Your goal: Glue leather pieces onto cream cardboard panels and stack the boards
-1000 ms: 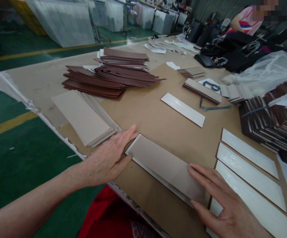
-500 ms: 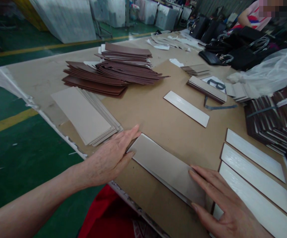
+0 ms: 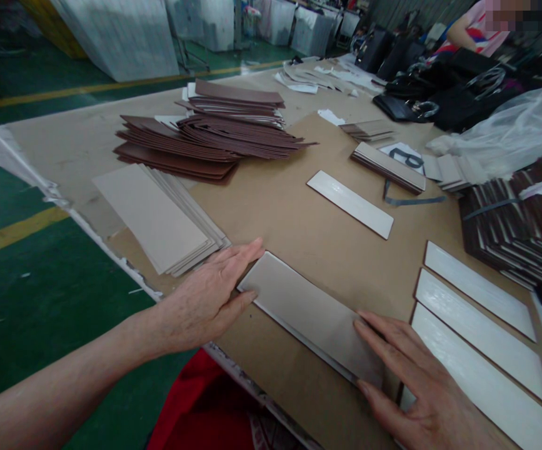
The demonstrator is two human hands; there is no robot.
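Observation:
A long beige strip (image 3: 308, 312) lies on the brown board, on top of a dark-edged piece whose rim shows along its sides. My left hand (image 3: 217, 290) is at the strip's left end, thumb on the near corner and fingers along the end edge. Across the right part of the strip, my right hand (image 3: 406, 375) has its fingertips at the far edge and its thumb at the near edge. The strip's right end is hidden under that hand. Left of my left hand rests a fanned stack of beige strips (image 3: 153, 219).
White-faced strips (image 3: 481, 337) lie at the right, and a single white strip (image 3: 350, 203) farther back. Brown panels (image 3: 214, 137) are piled at the back left. Dark bundled strips (image 3: 514, 225) stand at the right edge. Black bags (image 3: 458, 87) and a person (image 3: 474, 34) are beyond.
Both hands stay in nearly the same place on the strip. The whole view has shifted very slightly.

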